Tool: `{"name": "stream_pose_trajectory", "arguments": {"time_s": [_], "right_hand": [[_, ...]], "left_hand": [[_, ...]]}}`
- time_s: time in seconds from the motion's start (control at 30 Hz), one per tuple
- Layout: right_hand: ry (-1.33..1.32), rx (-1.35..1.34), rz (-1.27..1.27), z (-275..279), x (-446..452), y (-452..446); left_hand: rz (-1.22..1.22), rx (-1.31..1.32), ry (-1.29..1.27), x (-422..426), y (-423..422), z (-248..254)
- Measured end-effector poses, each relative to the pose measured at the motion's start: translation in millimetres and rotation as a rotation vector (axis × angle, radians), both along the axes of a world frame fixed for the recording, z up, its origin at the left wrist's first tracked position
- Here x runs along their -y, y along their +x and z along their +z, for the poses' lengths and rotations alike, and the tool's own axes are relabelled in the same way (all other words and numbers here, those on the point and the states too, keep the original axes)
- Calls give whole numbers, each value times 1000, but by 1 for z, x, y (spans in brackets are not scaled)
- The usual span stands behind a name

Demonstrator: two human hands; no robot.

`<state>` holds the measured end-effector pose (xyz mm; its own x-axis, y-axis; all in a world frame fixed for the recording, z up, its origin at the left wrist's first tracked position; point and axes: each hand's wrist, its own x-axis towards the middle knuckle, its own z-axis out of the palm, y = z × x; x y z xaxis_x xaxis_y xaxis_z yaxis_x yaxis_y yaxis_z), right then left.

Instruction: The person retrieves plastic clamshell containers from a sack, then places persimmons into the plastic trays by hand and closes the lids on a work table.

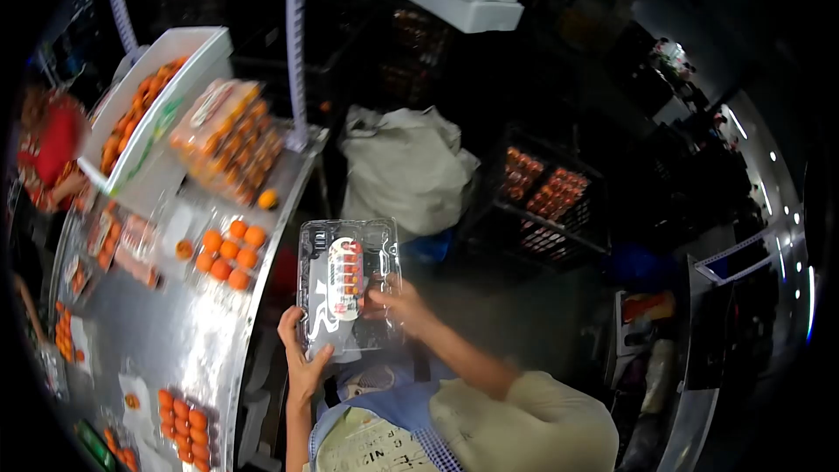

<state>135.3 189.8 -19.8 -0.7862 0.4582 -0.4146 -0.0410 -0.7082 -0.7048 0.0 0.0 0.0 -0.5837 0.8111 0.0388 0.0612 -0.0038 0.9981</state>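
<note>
Beside the long silver metal table, the left hand is grasping 1 clear rectangular plastic box; the right hand is touching it, grip unclear.

The left hand is holding a clear plastic container at its lower left; the right hand is touching its right side beside the printed label; orange fruits are resting on the metal bench; a white box is holding more.
</note>
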Motion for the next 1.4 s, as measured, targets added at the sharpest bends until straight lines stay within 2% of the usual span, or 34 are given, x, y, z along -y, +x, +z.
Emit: {"name": "stream_pose_trajectory", "arguments": {"time_s": [0.03, 0.07, 0.1, 0.17, 0.2, 0.3, 0.33, 0.43, 0.47, 0.5, 0.57, 0.63, 0.67, 0.77, 0.83, 0.9, 1.1, 1.13, 1.23, 1.3, 1.37, 1.4], "right_hand": [[60, -41, -43, -2, 2, -9], [117, -81, -85, -3, 3, -16], [162, -8, -114, 19, -53, 57], [241, -61, -188, 17, -71, 55], [446, -31, -168, 18, -109, 67], [450, -24, -267, 27, -134, 100], [483, 71, -257, 22, -139, 110], [221, 111, -369, 11, -161, 132], [207, 93, -412, 4, -168, 139], [219, 91, -466, 5, -179, 142], [225, 70, -548, -5, -194, 149], [195, 92, -721, -9, -214, 146], [234, 114, -728, -11, -229, 151], [246, 140, -797, -6, -268, 152], [308, 208, -859, -7, -294, 143], [332, 315, -912, -1, -314, 143], [306, 495, -954, 5, -367, 110], [297, 506, -952, 6, -375, 101], [403, 670, -939, 18, -411, 62], [493, 633, -911, 15, -433, 47], [588, 554, -892, 7, -460, 30], [633, 499, -864, 4, -475, 21]], "left_hand": [[129, 168, 48, -10, -1, 0], [264, 53, 68, -18, -4, -9], [211, 304, 7, -78, 65, -5], [107, 601, -104, -105, 52, -16], [74, 663, -35, -145, 63, -25], [11, 721, 10, -195, 80, -28], [-5, 766, 8, -209, 84, -32], [-63, 712, -60, -255, 95, -36], [-121, 666, -117, -267, 97, -28], [-191, 584, -144, -280, 95, -42], [-358, 583, -72, -304, 86, -53], [-425, 630, 29, -342, 61, -74], [-385, 655, -32, -366, 49, -82], [-233, 268, -225, -458, 3, -105], [-189, -190, -230, -524, -42, -145], [-156, -541, -237, -593, -69, -157], [-305, -1040, -752, -750, -129, -183], [-230, -1161, -654, -759, -134, -196], [-713, -852, -1143, -780, -136, -204], [-935, -704, -1012, -764, -130, -266], [-989, -818, -788, -728, -104, -271], [-959, -893, -535, -708, -96, -267]]}}
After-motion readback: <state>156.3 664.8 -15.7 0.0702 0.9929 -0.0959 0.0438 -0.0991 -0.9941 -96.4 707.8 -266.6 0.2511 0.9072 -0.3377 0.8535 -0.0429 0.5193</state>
